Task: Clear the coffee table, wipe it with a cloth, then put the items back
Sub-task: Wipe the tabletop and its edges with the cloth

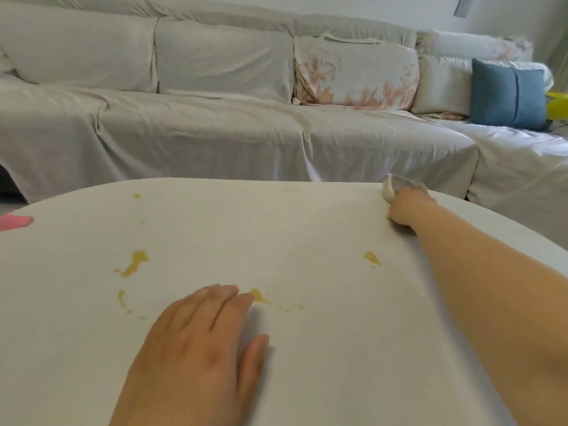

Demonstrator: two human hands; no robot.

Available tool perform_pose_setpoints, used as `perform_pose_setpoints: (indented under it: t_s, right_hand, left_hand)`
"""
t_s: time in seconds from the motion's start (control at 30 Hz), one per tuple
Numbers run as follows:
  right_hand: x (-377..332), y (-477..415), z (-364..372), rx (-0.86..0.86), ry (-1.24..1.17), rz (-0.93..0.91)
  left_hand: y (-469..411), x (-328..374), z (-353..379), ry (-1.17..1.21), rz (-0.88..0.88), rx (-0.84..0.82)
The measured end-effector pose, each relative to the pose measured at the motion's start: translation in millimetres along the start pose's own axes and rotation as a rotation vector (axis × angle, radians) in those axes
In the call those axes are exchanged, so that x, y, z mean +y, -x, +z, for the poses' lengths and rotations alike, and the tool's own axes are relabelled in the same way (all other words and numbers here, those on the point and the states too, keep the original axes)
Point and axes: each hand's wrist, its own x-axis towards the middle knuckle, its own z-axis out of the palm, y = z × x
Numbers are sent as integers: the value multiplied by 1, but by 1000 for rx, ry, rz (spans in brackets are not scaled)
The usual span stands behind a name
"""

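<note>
The white coffee table [307, 241] fills the lower part of the view, marked with several yellow spill stains [133, 264]. My left hand [199, 342] lies flat on the near middle of the top, fingers straight, fingertips beside one yellow stain [259, 296]. My right hand [405, 207] reaches to the far right edge and grips a pale grey cloth [399, 186] against the tabletop. Most of the cloth is hidden under that hand.
A pink object [15, 222] lies at the table's far left edge. Beyond the table stands a long sofa [215, 127] under a light cover, with a floral cushion [356, 75], a blue cushion [507, 93] and something yellow [558, 106] at the right.
</note>
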Motion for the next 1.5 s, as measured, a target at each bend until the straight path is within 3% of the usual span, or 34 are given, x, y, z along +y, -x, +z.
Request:
perform_pose_setpoints:
  t_s: [0.1,0.2,0.27,0.33,0.47,0.57,0.63,0.83,0.9,1.1,1.17,1.27,1.43,1.5]
  right_hand:
    - [-49,13,10,13,40,-180]
    - [-95,43,17,-44,2,-510]
    - [-108,61,21,-135,-63,-743]
    - [-103,64,18,-162,-112,-842]
    - [-43,35,-3,-125,-160,-486]
    - [-15,24,-9,-78,-19,-283]
    - [-28,32,-5,-84,-1,-354]
    - [-95,100,17,-188,-80,-902]
    - [-90,105,17,-206,-125,-930]
    - [18,56,-13,-84,-75,-383]
    - [41,54,-12,-57,-35,-339]
    - [34,78,-6,-66,-84,-457]
    - [8,150,9,-110,-141,-947]
    - [12,158,9,-118,-169,-1000]
  left_hand:
    - [0,-2,1,-42,21,-1]
    - [1,-2,2,-83,12,-9]
    - [2,-2,3,-67,13,-17]
    - [0,-3,2,-45,6,-23]
    - [0,-3,3,-21,17,-44]
    - [-1,-3,3,-29,32,-31]
    - [-2,-2,2,-42,35,-34]
    - [-1,3,-4,-52,4,-41]
    - [-1,3,-6,-44,0,-54]
    - [0,5,-9,-5,-29,-76]
    - [-1,6,-9,1,-32,-72]
    - [-2,8,-12,26,-47,-107]
    - [-2,12,-20,26,-67,-163]
    - [-1,12,-22,32,-62,-193]
